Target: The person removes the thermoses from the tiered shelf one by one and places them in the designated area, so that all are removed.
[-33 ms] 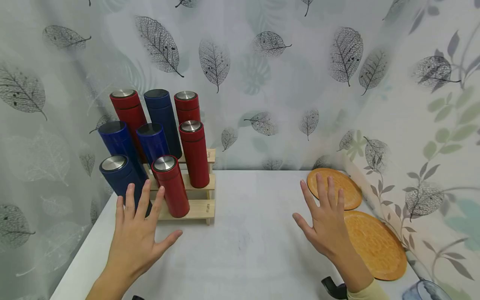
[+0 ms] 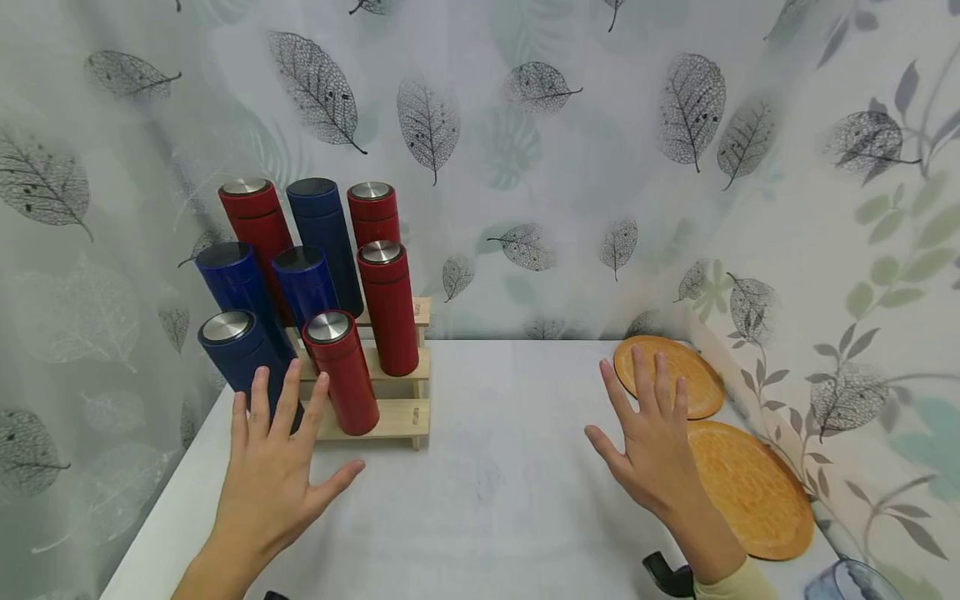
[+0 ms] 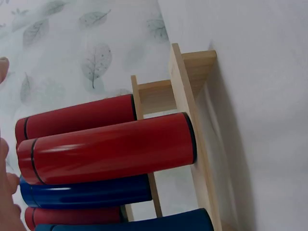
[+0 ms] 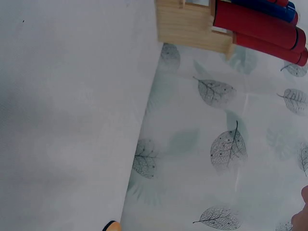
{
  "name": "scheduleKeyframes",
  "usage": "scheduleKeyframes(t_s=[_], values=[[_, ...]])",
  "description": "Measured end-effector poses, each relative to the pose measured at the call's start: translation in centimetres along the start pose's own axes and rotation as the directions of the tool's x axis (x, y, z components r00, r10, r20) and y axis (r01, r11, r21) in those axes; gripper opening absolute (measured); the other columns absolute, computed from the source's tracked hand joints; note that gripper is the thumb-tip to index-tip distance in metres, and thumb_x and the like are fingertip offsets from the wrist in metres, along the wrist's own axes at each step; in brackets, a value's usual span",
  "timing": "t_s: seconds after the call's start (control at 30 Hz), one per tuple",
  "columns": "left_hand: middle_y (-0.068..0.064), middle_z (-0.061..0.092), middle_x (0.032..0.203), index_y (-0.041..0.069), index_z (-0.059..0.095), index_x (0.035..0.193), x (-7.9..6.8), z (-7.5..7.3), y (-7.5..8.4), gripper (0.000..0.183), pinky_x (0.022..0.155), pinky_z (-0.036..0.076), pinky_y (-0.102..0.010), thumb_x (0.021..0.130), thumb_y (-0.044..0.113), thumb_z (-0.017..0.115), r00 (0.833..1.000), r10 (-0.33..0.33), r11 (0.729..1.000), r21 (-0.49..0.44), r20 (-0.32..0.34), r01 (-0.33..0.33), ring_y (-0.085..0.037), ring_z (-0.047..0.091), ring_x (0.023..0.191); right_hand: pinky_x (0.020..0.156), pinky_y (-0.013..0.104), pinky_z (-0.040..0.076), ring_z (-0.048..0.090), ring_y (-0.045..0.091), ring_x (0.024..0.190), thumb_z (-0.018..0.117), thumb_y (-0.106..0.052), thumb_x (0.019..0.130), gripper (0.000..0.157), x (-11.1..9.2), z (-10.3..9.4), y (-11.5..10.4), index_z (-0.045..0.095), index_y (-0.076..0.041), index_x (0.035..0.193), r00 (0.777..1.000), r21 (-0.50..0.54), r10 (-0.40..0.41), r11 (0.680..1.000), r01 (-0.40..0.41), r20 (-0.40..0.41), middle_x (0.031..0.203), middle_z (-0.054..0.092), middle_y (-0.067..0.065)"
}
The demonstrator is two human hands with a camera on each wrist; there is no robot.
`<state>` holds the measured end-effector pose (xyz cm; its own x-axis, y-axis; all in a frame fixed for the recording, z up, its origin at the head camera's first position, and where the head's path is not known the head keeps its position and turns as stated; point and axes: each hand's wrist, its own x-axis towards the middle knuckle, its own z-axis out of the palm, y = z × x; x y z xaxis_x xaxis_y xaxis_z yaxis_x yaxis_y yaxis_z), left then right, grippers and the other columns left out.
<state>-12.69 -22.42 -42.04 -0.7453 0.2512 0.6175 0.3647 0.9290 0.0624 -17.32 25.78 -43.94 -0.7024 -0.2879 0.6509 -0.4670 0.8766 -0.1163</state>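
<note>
My left hand (image 2: 273,475) is held over the table with fingers spread, its fingertips overlapping the front of a wooden tiered rack (image 2: 405,421) in the head view. Nearest to those fingers are a dark blue thermos (image 2: 243,354) and a red thermos (image 2: 345,379) with silver lid tops, on the lowest step. More red and blue thermoses, such as a red one (image 2: 390,312) on the middle step, rise behind them. On the right, my right hand (image 2: 652,450) is spread too, holding nothing, and partly overlaps two round orange-brown mats. In the left wrist view, red thermoses (image 3: 110,149) stand on the rack.
A far round mat (image 2: 701,379) and a nearer one (image 2: 750,492) lie along the table's right edge. A leaf-print curtain (image 2: 480,208) hangs behind the white table (image 2: 495,517). At the bottom right corner a bluish, clear-looking object (image 2: 851,583) shows partly.
</note>
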Motion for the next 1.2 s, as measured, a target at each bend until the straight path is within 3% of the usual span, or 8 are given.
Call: scheduleKeyframes(t_s=[0.33,0.47,0.6,0.7,0.87,1.1,1.2], values=[[-0.011,0.006,0.182,0.017,0.024,0.175,-0.2,-0.1,0.7,0.107,0.129,-0.002,-0.068,0.097,0.091,0.031,1.000,0.007,1.000,-0.024,0.012,-0.006,-0.053,0.004,0.162,0.128,0.071,0.004,0.008,0.048,0.164,0.038,-0.067,0.111,0.078,0.0,0.2,0.4,0.033,-0.020,0.173,0.999,0.077,-0.030,0.997,0.032,-0.016,0.180,0.014,0.017],[-0.011,0.010,0.182,0.014,0.026,0.174,-0.2,-0.2,1.0,0.108,0.130,0.001,-0.067,0.097,0.090,0.033,1.000,0.000,0.998,-0.068,-0.016,-0.001,-0.050,0.007,0.163,0.127,0.070,0.017,0.016,0.045,0.163,0.053,-0.052,0.110,0.073,0.6,0.5,0.5,0.035,-0.017,0.172,0.999,0.220,-0.036,0.975,0.033,0.011,0.179,0.018,0.015],[-0.011,0.020,0.180,0.007,0.027,0.172,0.0,-0.8,0.9,0.108,0.132,0.008,-0.061,0.099,0.086,0.039,0.995,-0.015,0.987,-0.159,-0.097,-0.001,-0.047,0.014,0.163,0.121,0.071,0.032,0.027,0.037,0.161,0.071,-0.028,0.103,0.080,1.7,0.7,0.3,0.033,-0.019,0.172,0.998,0.382,0.000,0.924,-0.023,0.060,0.179,0.023,0.007],[-0.013,0.025,0.178,0.005,0.026,0.172,0.1,-1.5,0.2,0.104,0.133,0.012,-0.056,0.102,0.080,0.044,0.988,-0.030,0.962,-0.273,-0.152,-0.013,-0.044,0.017,0.163,0.122,0.067,0.033,0.030,0.031,0.161,0.076,-0.021,0.099,0.085,2.8,0.9,-0.1,0.033,-0.021,0.173,0.996,0.454,0.026,0.889,-0.061,0.084,0.178,0.028,0.000],[-0.017,0.030,0.176,0.002,0.030,0.170,0.2,-2.5,-1.4,0.096,0.134,0.011,-0.048,0.105,0.068,0.054,0.976,-0.042,0.900,-0.431,-0.215,-0.056,-0.041,0.019,0.163,0.127,0.054,0.033,0.037,0.028,0.158,0.079,-0.021,0.100,0.084,4.9,1.4,-0.8,0.035,-0.018,0.172,0.995,0.521,0.013,0.851,-0.065,0.103,0.174,0.036,0.001],[-0.020,0.038,0.171,0.000,0.034,0.168,-0.6,-2.6,-3.1,0.078,0.124,0.024,-0.022,0.107,0.041,0.061,0.963,-0.101,0.830,-0.556,-0.249,-0.056,-0.006,0.041,0.151,0.124,0.045,0.039,0.046,0.027,0.152,0.078,-0.021,0.102,0.077,7.5,3.2,-1.6,0.041,-0.014,0.169,0.993,0.591,-0.010,0.805,-0.063,0.119,0.170,0.044,0.004],[-0.023,0.044,0.167,-0.007,0.032,0.165,-1.2,-2.1,-4.1,0.073,0.124,0.027,-0.022,0.108,0.029,0.060,0.951,-0.120,0.795,-0.601,-0.287,-0.081,-0.007,0.046,0.148,0.124,0.043,0.040,0.048,0.026,0.150,0.078,-0.019,0.102,0.074,8.2,4.0,-2.0,0.044,-0.011,0.167,0.994,0.635,-0.019,0.771,-0.055,0.109,0.167,0.047,0.004]])
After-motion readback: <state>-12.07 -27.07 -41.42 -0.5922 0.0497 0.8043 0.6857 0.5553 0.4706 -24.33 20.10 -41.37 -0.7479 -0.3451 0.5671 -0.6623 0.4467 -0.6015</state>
